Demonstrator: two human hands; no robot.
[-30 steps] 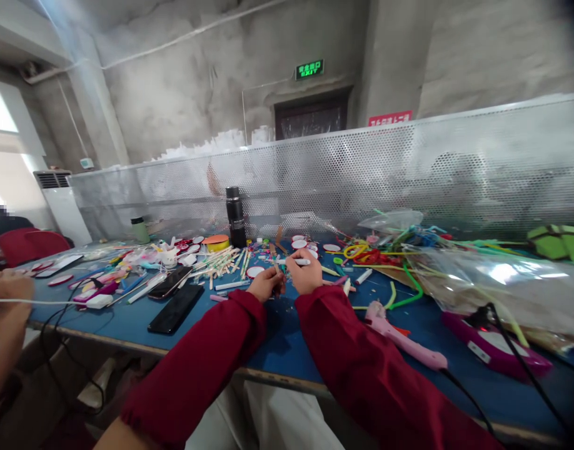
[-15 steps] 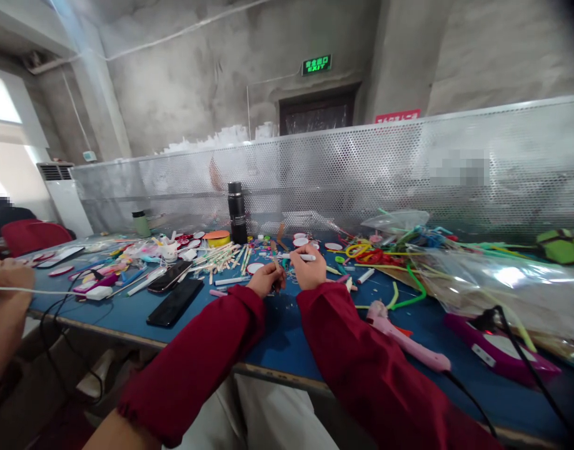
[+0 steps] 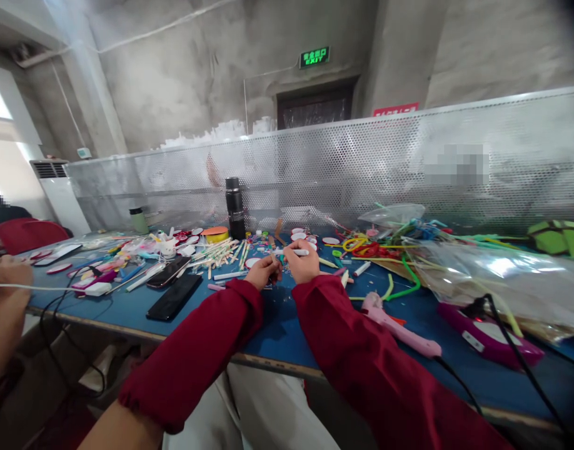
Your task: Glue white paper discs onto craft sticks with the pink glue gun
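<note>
My right hand [image 3: 304, 263] is closed around a white marker [image 3: 300, 252], its tip pointing left toward my other hand. My left hand [image 3: 264, 272] is pinched shut beside it, fingers bent around what looks like a thin tan stick [image 3: 272, 242]; its lower end is hidden by the fingers. Both hands hover just above the blue tabletop [image 3: 272, 337], close together. Another white marker [image 3: 231, 275] lies left of my left hand, and a capped white marker [image 3: 362, 269] lies right of my right hand. Several pale sticks [image 3: 221, 257] are heaped beyond my left hand.
Two dark phones, the nearer phone [image 3: 174, 297] in front, lie at left. A pink glue gun [image 3: 404, 326], purple power strip [image 3: 488, 337] and clear plastic bag [image 3: 484, 269] are at right. A black thermos [image 3: 235, 209] stands behind. Another person's hand [image 3: 8, 275] is far left.
The view has tilted and shifted slightly, so the scene sits a little higher and further left. Both hands keep their grips; the marker lies slightly flatter near the left fingers.
</note>
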